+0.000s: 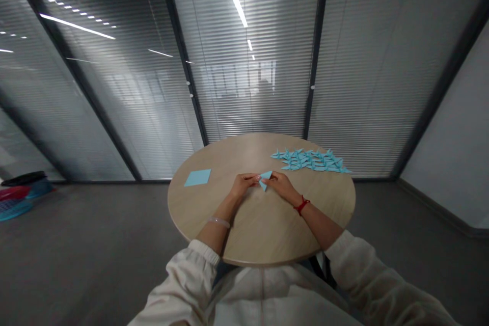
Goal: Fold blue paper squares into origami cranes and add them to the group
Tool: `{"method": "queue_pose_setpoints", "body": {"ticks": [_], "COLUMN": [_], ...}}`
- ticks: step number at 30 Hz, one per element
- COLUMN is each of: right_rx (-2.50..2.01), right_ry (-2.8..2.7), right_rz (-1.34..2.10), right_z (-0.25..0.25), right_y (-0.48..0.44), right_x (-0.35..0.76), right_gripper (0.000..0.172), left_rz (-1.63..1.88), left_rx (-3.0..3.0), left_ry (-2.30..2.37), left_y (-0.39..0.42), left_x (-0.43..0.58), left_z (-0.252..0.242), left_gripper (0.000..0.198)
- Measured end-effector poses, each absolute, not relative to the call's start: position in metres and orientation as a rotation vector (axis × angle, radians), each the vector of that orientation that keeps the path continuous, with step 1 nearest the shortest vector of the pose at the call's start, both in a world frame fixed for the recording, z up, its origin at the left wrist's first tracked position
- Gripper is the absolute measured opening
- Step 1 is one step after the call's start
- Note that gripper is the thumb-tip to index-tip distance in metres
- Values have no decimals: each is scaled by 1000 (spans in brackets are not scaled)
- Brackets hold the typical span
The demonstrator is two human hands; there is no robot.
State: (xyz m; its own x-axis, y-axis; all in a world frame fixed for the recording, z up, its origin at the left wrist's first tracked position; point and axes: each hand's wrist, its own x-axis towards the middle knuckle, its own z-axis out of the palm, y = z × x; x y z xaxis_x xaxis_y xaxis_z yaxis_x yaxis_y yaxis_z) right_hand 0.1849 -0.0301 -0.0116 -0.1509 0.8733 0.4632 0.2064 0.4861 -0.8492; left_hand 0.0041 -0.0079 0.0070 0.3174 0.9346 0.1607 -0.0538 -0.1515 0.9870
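Observation:
Between my two hands, over the middle of the round table (267, 237), is a small piece of folded light-blue paper (266, 175) with pointed corners. My left hand (245, 182) pinches it from the left, fingertips pressed together. From the right, my right hand (281, 185) grips the same paper between thumb and fingers. Several folded blue paper cranes (311, 160) lie in close rows beyond my right hand. A flat sheet of blue paper (197, 177) rests to the left of my left hand.
Glass panels with blinds (252, 107) stand right behind the table's far edge. Blue and red baskets (23, 196) sit on the floor at the far left. A white wall (451, 153) is on the right.

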Motion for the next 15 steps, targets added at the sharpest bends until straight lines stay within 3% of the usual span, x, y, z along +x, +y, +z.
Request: {"method": "queue_pose_setpoints", "body": {"ticks": [15], "right_rx": [-992], "right_ry": [-1728], "right_rz": [624], "right_z": [-15], "right_y": [-24], "right_x": [189], "right_gripper": [29], "left_rz": [1108], "left_rx": [1660], "left_ry": [961], "left_y": [-7], "left_x": [6], "left_z": [5], "left_gripper": [41]}}
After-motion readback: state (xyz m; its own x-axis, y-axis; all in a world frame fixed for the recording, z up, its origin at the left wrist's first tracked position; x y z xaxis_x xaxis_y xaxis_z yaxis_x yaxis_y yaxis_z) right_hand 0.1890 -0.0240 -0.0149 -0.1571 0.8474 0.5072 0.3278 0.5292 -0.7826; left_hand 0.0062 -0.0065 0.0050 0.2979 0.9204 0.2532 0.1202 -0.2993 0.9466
